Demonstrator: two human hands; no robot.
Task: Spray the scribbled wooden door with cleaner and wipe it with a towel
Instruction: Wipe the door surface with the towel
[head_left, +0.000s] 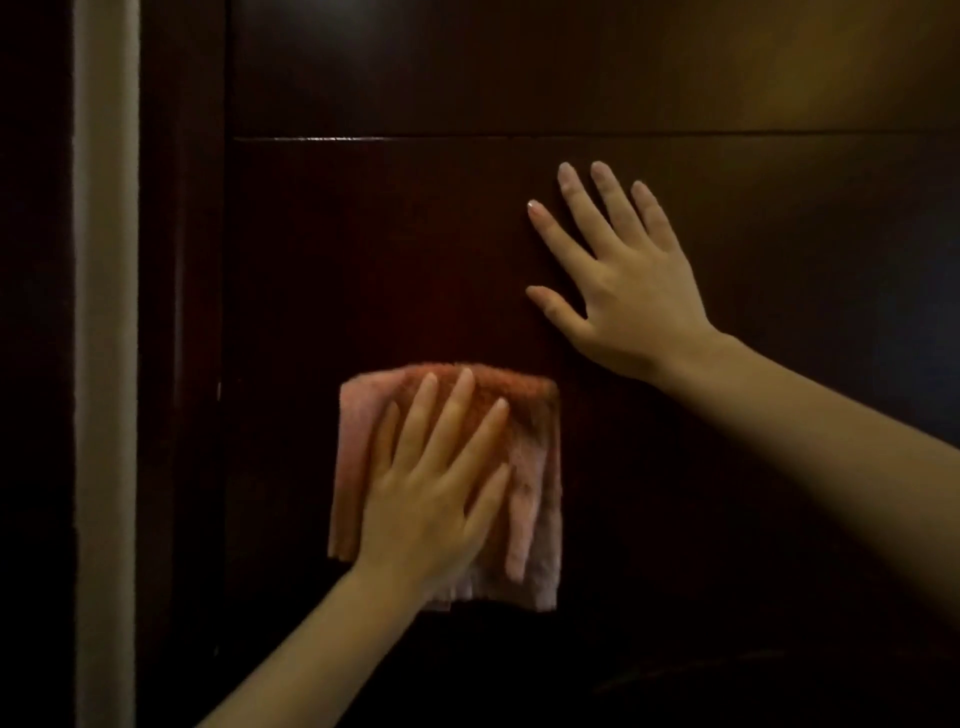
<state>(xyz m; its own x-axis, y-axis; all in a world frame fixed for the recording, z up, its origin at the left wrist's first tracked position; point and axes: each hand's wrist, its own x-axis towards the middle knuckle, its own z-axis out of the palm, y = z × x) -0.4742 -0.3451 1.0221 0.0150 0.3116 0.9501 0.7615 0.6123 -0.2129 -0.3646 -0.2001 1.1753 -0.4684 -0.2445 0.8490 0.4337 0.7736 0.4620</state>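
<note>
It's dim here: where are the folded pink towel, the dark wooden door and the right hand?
Folded pink towel (535, 426): head view, upper right part.
Dark wooden door (415, 234): head view, bare middle panel.
Right hand (631, 306): head view, back of hand.

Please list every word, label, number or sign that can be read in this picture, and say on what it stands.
None can be read. The dim picture shows no writing on the door, the towel, the left hand or the right hand.
</note>
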